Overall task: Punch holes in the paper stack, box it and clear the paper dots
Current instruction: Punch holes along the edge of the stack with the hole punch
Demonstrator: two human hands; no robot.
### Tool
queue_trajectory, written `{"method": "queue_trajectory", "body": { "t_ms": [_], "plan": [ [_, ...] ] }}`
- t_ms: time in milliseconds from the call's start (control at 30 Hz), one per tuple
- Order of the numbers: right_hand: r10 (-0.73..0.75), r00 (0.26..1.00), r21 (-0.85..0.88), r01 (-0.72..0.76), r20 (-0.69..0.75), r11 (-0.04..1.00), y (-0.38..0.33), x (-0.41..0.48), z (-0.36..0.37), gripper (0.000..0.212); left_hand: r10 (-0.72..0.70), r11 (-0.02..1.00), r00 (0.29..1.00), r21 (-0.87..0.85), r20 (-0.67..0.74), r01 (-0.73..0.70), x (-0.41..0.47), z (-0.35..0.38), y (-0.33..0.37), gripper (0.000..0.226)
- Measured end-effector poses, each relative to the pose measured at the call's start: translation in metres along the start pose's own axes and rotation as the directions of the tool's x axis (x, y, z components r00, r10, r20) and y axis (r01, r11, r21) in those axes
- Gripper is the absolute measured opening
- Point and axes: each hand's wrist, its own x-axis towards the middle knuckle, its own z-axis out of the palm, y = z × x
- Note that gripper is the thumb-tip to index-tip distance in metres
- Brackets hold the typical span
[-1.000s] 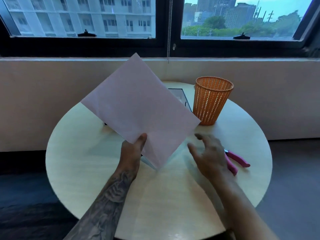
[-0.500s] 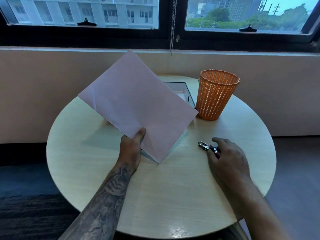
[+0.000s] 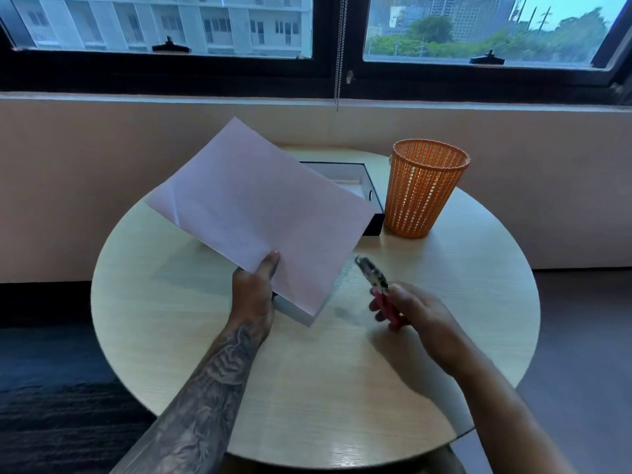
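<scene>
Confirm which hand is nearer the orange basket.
Right. The right hand, gripping the punch, is in front of the basket; the left hand, holding the paper stack, is farther to its left.

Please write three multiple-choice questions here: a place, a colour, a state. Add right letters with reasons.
1. The orange mesh basket stands: A right of the open box; B on the floor; C on the windowsill.
2. The hole punch handles are: A blue; B pink; C green.
3. The paper stack is: A in the box; B held by the left hand; C in the basket.
1 A: beside the box. 2 B: pink shows in the right hand. 3 B: that hand pinches its edge.
</scene>
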Motion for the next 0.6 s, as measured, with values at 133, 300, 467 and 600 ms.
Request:
{"method": "queue_trajectory", "body": {
  "t_ms": [133,300,467,600],
  "plan": [
    [0.132,0.950,0.305,-0.219,0.282,0.927,-0.006,0.005,-0.001,0.065,0.007,1.000,0.999,-0.013,-0.038,-0.007,0.002,-0.001,-0.001,0.011],
    [0.124,0.901,0.346,-0.283,0.416,0.895,-0.006,0.008,0.000,0.066,0.126,0.991,0.992,0.045,-0.017,-0.126,0.001,0.001,0.007,0.009],
    [0.129,0.888,0.334,-0.296,0.441,0.895,-0.011,0.007,0.006,0.064,0.268,0.953,0.963,0.138,0.038,-0.271,-0.003,0.011,0.033,0.016],
    [0.130,0.890,0.277,-0.271,0.438,0.922,-0.012,0.007,0.012,0.063,0.354,0.910,0.933,0.206,0.062,-0.359,-0.003,0.017,0.045,0.012]
  ]
}}
